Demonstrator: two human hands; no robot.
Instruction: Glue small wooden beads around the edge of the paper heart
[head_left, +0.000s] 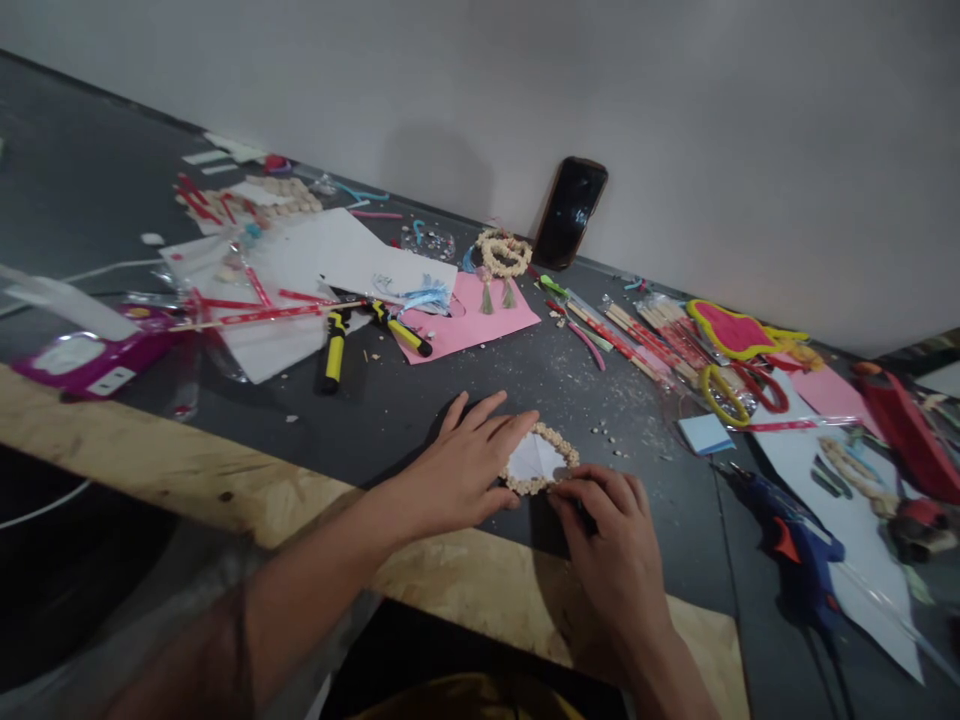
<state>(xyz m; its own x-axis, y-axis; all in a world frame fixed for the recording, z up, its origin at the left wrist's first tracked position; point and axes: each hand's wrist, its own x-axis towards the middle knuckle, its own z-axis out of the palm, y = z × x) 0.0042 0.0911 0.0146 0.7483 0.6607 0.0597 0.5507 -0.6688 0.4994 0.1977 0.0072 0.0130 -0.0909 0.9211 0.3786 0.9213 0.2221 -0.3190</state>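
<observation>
A small oval ring of beige bead-like pieces [559, 440] lies on the dark tabletop, with folded white paper [536, 458] filling its middle. My left hand [472, 460] is spread at the ring's left side, fingers apart, its fingertips overlapping the rim. My right hand [611, 520] pinches at the lower right edge of the ring, thumb and forefinger close together. Whether a tiny piece sits between those fingertips is hidden. Farther back, similar beige rings with tassels [504, 255] rest by a pink sheet [480, 320].
On the right lie a blue glue gun [795, 550], scissors with yellow and red handles [724, 395] and a blue-white pad [705, 435]. Yellow-black pliers [336, 350] and a purple device [105, 355] are left. A phone [570, 212] leans on the wall. Crumbs dot the table.
</observation>
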